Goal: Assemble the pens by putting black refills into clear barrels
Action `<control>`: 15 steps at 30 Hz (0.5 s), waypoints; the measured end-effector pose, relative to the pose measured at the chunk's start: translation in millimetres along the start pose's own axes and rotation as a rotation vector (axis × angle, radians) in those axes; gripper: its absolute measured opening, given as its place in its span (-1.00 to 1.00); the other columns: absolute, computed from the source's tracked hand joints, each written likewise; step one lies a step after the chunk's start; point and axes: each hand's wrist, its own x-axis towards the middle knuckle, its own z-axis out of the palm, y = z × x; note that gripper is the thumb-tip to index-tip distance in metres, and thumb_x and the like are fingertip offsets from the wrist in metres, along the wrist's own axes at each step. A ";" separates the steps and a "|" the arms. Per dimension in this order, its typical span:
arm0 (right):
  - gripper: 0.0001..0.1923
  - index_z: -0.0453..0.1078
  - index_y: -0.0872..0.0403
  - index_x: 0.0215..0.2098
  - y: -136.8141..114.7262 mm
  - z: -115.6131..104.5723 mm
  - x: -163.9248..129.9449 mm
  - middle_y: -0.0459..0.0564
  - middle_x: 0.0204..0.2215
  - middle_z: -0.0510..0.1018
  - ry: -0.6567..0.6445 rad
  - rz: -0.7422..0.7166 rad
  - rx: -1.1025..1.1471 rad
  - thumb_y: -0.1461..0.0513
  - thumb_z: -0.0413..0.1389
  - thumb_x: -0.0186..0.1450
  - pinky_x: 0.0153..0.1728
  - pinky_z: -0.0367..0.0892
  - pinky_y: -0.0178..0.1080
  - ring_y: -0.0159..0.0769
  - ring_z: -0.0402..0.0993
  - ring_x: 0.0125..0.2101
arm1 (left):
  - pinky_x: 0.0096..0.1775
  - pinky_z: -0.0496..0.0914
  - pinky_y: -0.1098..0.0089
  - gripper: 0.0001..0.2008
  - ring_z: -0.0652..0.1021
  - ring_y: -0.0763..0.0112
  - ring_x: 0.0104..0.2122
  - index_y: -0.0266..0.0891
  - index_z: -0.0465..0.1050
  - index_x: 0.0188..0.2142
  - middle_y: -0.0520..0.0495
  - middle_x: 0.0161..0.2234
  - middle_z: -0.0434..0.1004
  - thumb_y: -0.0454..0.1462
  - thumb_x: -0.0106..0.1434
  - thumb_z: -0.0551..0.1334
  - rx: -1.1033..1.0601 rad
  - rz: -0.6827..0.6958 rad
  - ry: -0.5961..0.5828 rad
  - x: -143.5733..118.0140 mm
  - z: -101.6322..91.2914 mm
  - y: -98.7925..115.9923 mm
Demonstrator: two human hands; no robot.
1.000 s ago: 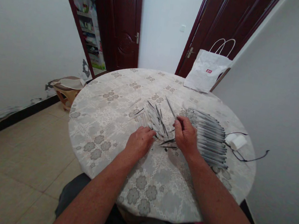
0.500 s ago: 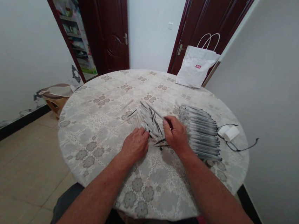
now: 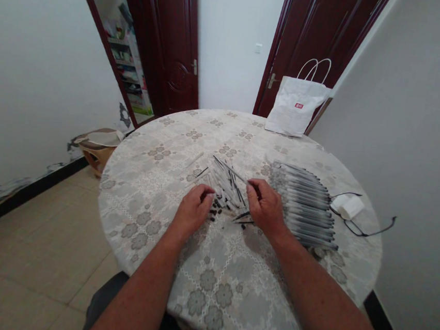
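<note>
Two dark red wooden doors [image 3: 176, 52] and pale walls stand behind a round table under a beige flower-patterned plastic cloth [image 3: 171, 181], where a person sits with both forearms reaching in. Near the middle of the cloth lies a loose heap of thin white-and-black pen tubes and refills [image 3: 224, 181], fanned out at crossing angles. The left hand [image 3: 192, 211] rests knuckles-up at the heap's near left edge, fingers curled in over the near ends and some small dark caps [image 3: 213, 213]; whether it pinches anything I cannot tell. The right hand [image 3: 266, 208] sits just right of the heap, fingers bent narrow around what looks like one thin tube, with a few dark pointed pieces [image 3: 244, 217] poking out beneath it. Touching its far side is a neat row of grey finished pens [image 3: 304, 204], laid parallel. Beyond them, near the table's right rim, lie a white charger block with a black cord [image 3: 350, 208], and a white paper carrier bag [image 3: 297, 107] stands at the far edge. The risks, as I judge them: the right wrist could brush the row and knock it askew; tubes could roll on the slick cloth; the tiny caps could scatter floorward if the left hand sweeps outward.
</note>
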 end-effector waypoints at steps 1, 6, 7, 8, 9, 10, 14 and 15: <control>-0.81 0.46 0.07 -0.10 -0.9 0.7 -0.8 0.02 -0.28 0.62 -0.002 -0.008 0.003 0.19 0.04 0.43 -0.18 0.38 -0.25 -0.24 0.53 -0.31 | -0.20 0.41 0.29 -0.78 0.55 0.28 -0.31 -0.20 0.52 -0.14 -0.08 -0.31 0.55 -0.17 0.34 0.16 -0.100 -0.074 0.022 2.0 -4.5 -1.0; -0.83 0.44 0.06 -0.12 -6.8 4.6 -6.0 0.02 -0.30 0.60 -0.059 -0.067 0.062 0.21 0.03 0.43 -0.19 0.38 -0.24 -0.24 0.53 -0.29 | -0.30 0.45 0.37 -0.64 0.49 0.42 -0.47 -0.25 0.54 -0.17 0.04 -0.50 0.42 0.00 0.27 0.28 -0.630 -0.266 0.137 8.2 -22.5 -6.8; -0.83 0.44 0.06 -0.13 -7.7 5.2 -7.1 0.02 -0.30 0.59 -0.071 -0.081 0.074 0.22 0.03 0.43 -0.19 0.38 -0.24 -0.24 0.53 -0.29 | -0.31 0.46 0.38 -0.63 0.47 0.44 -0.48 -0.26 0.54 -0.20 0.05 -0.50 0.40 0.01 0.24 0.31 -0.723 -0.282 0.165 8.9 -24.7 -7.2; -0.84 0.44 0.06 -0.13 -8.5 5.8 -8.0 0.01 -0.31 0.59 -0.082 -0.096 0.085 0.22 0.03 0.43 -0.20 0.37 -0.25 -0.24 0.53 -0.29 | -0.32 0.47 0.39 -0.62 0.45 0.47 -0.48 -0.27 0.53 -0.24 0.06 -0.50 0.38 0.02 0.22 0.33 -0.800 -0.295 0.193 9.4 -26.4 -7.2; -0.84 0.44 0.06 -0.13 -9.2 6.2 -8.9 0.01 -0.31 0.58 -0.090 -0.108 0.093 0.23 0.03 0.42 -0.21 0.37 -0.25 -0.25 0.52 -0.30 | -0.34 0.48 0.39 -0.62 0.42 0.49 -0.49 -0.29 0.52 -0.27 0.07 -0.50 0.36 0.02 0.20 0.35 -0.862 -0.304 0.220 9.9 -27.8 -6.7; -0.85 0.43 0.06 -0.13 -9.7 6.7 -9.6 0.00 -0.32 0.57 -0.098 -0.117 0.098 0.23 0.03 0.42 -0.21 0.37 -0.25 -0.25 0.52 -0.31 | -0.36 0.48 0.40 -0.62 0.40 0.51 -0.50 -0.29 0.51 -0.30 0.07 -0.50 0.34 0.02 0.19 0.37 -0.907 -0.309 0.244 10.4 -28.8 -6.0; -0.86 0.43 0.06 -0.14 -11.3 8.7 -11.8 -0.01 -0.34 0.56 -0.130 -0.145 0.101 0.24 0.04 0.42 -0.23 0.36 -0.26 -0.27 0.51 -0.34 | -0.41 0.49 0.41 -0.59 0.36 0.55 -0.54 -0.31 0.50 -0.33 0.09 -0.51 0.32 0.03 0.17 0.39 -0.963 -0.314 0.281 10.6 -30.5 -3.4; -0.86 0.43 0.06 -0.14 -11.6 9.2 -12.1 -0.01 -0.34 0.57 -0.137 -0.149 0.101 0.24 0.04 0.42 -0.23 0.36 -0.26 -0.27 0.51 -0.33 | -0.41 0.50 0.41 -0.59 0.36 0.55 -0.55 -0.31 0.50 -0.34 0.09 -0.51 0.32 0.04 0.17 0.39 -0.957 -0.313 0.277 10.3 -30.3 -3.5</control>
